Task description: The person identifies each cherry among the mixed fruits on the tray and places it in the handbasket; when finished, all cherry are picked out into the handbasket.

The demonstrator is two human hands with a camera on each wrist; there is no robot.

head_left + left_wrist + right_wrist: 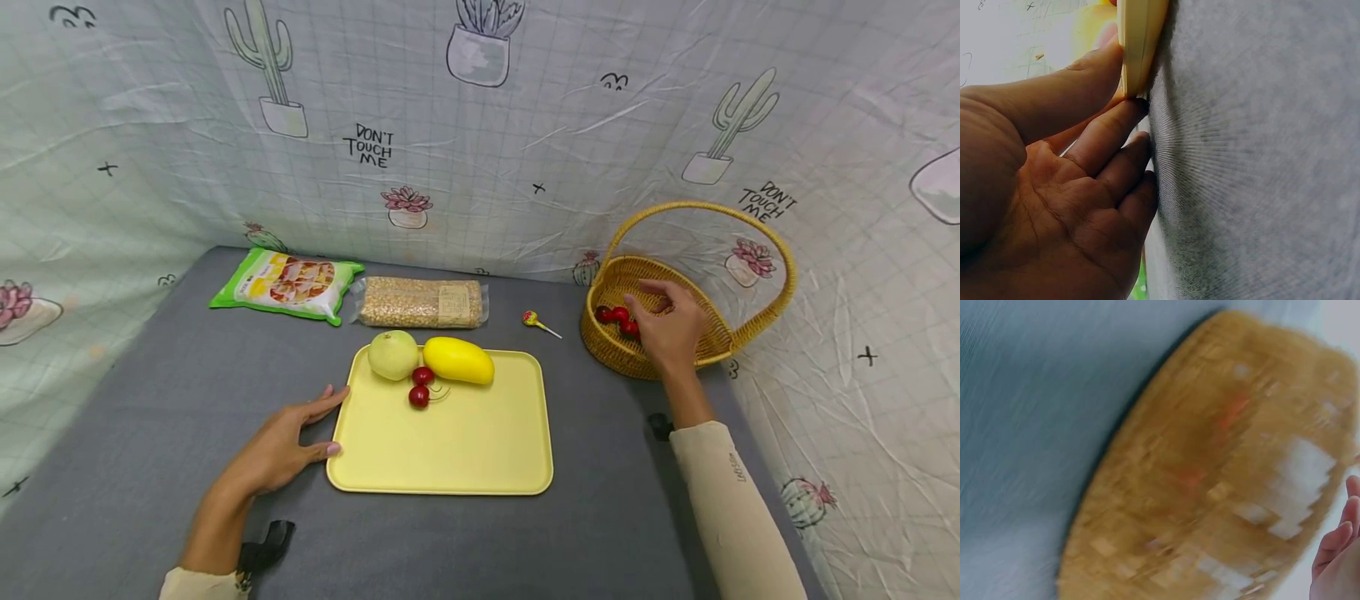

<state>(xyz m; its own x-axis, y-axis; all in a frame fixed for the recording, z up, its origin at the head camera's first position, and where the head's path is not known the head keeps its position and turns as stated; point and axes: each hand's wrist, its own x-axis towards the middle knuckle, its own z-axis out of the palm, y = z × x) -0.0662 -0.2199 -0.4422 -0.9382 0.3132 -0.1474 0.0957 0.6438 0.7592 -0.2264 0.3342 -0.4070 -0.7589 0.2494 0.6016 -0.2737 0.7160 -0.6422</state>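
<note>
The small, round, glossy dark-red fruits [620, 314] should be light, firm and a touch slippery, best taken by a fingertip pinch around their sides (gently, in case they are real and bruise). They lie in the left part of the oval, golden-brown woven basket [611, 354], near the back right corner of the grey cloth-covered worktop [585, 533]. The basket itself looks light and slightly springy; its tall arched handle is the natural hold.

The right hand [675, 325] is over the basket, thumb and fingers bowed with a moderate gap and nothing visible between them; the right wrist view is too blurred to add more. The left hand [281, 446] touches the left edge of the pale-yellow rectangular tray [450, 442], thumb and fingers spread well apart along it. The tray looks stiff and shallow, with rounded corners and a low rim to steady it by.

On it, a round pale-green fruit [393, 356] sits at the back left corner, a smooth yellow oblong fruit [459, 361] along the back edge, and two stemmed, shiny dark-red cherries [419, 397] just in front.
</note>
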